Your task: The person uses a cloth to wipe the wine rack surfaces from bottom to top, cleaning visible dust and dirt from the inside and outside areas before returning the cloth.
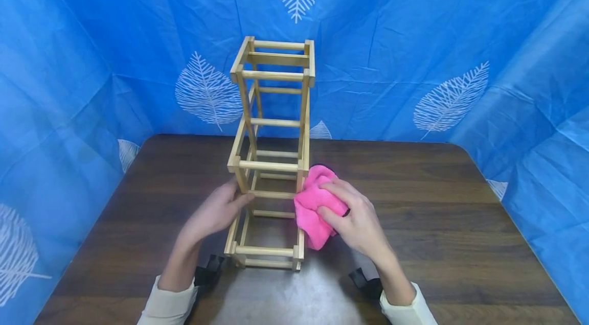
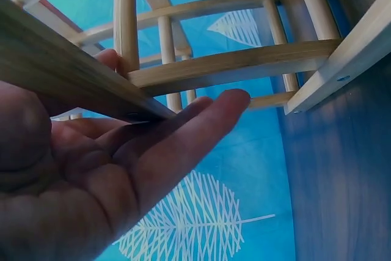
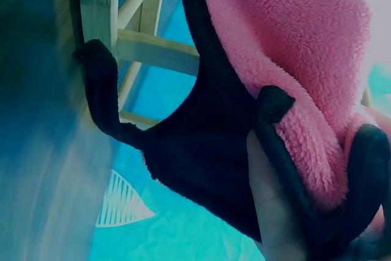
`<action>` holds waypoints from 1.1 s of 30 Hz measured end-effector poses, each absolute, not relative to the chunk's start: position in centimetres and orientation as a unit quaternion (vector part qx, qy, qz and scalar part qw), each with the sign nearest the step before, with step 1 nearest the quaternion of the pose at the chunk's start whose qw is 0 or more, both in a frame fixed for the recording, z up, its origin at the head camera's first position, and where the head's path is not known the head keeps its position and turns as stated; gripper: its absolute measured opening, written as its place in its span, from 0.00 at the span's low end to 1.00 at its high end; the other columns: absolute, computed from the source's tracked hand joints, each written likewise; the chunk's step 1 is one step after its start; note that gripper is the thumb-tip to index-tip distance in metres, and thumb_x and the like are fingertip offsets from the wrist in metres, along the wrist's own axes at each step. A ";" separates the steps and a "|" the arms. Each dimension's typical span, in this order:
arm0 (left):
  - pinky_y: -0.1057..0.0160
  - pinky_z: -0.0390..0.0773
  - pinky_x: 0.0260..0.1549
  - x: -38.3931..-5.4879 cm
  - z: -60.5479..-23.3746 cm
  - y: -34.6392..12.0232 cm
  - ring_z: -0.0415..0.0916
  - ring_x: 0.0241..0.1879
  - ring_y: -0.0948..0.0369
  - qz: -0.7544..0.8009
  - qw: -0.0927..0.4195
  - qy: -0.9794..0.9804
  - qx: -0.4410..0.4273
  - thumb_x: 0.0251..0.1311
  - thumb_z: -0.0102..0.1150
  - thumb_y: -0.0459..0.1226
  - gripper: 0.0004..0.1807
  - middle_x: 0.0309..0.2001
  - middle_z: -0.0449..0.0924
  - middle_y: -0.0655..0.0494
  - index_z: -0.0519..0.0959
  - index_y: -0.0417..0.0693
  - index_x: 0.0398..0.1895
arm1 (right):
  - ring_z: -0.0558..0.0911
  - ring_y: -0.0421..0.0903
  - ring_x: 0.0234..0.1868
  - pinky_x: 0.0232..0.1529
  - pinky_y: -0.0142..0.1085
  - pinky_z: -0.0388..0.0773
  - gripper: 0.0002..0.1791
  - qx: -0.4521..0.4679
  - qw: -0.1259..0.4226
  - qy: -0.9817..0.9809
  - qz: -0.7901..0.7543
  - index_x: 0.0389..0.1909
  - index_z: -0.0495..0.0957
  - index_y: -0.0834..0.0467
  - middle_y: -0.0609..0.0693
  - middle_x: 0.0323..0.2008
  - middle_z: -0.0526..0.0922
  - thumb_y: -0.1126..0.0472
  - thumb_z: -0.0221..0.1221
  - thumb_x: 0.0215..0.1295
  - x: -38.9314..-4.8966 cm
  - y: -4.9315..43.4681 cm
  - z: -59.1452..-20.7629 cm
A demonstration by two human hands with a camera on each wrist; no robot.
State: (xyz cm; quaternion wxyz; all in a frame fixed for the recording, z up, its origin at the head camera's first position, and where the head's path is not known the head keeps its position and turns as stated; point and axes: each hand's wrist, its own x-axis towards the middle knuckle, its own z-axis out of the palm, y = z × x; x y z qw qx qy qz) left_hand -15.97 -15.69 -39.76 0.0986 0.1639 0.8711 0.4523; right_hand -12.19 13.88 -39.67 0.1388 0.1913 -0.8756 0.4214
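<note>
A tall, open wooden rack (image 1: pixel 269 165) with several tiers of rails stands upright on the table. My left hand (image 1: pixel 215 213) grips its left front post around mid-height, the thumb lying at the front rail. In the left wrist view, the fingers (image 2: pixel 189 145) reach past the post (image 2: pixel 79 59), under a side rail. A pink fleecy cloth (image 1: pixel 315 207) with black edging is bunched in my right hand (image 1: pixel 356 215), against the rack's right side. The right wrist view shows the cloth's dark underside (image 3: pixel 201 151) and a black loop (image 3: pixel 101 90) hanging beside a rack post; most of the right hand is hidden there.
The rack stands on a dark wood-grain table (image 1: pixel 414 197), which shows a bright reflection near its front edge. Blue fabric (image 1: pixel 377 33) with white leaf prints hangs behind and at both sides. Black wrist straps (image 1: pixel 368 283) sit by both cream sleeves (image 1: pixel 407 309).
</note>
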 end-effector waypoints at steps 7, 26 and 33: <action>0.42 0.71 0.58 -16.0 -40.3 -15.8 0.71 0.60 0.42 0.446 0.102 0.872 0.173 0.73 0.51 0.38 0.31 0.64 0.69 0.32 0.57 0.31 0.73 | 0.80 0.49 0.54 0.45 0.48 0.81 0.23 0.185 0.157 -0.882 0.405 0.54 0.82 0.54 0.49 0.56 0.79 0.62 0.71 0.55 -11.9 15.3 -39.4; 0.46 0.73 0.56 -8.1 -38.7 -16.0 0.68 0.64 0.44 0.373 0.066 0.908 0.178 0.55 0.66 0.59 0.54 0.74 0.57 0.43 0.52 0.47 0.78 | 0.79 0.49 0.51 0.39 0.37 0.81 0.24 0.146 0.166 -0.886 0.408 0.55 0.81 0.54 0.51 0.56 0.78 0.66 0.71 0.55 -11.2 18.9 -39.1; 0.58 0.81 0.47 -8.7 -38.6 -16.3 0.76 0.57 0.44 0.486 0.123 0.853 0.143 0.63 0.66 0.36 0.37 0.70 0.63 0.40 0.62 0.43 0.74 | 0.78 0.51 0.55 0.43 0.44 0.81 0.24 0.146 0.170 -0.891 0.396 0.54 0.82 0.55 0.51 0.56 0.78 0.65 0.72 0.54 -11.1 19.1 -39.1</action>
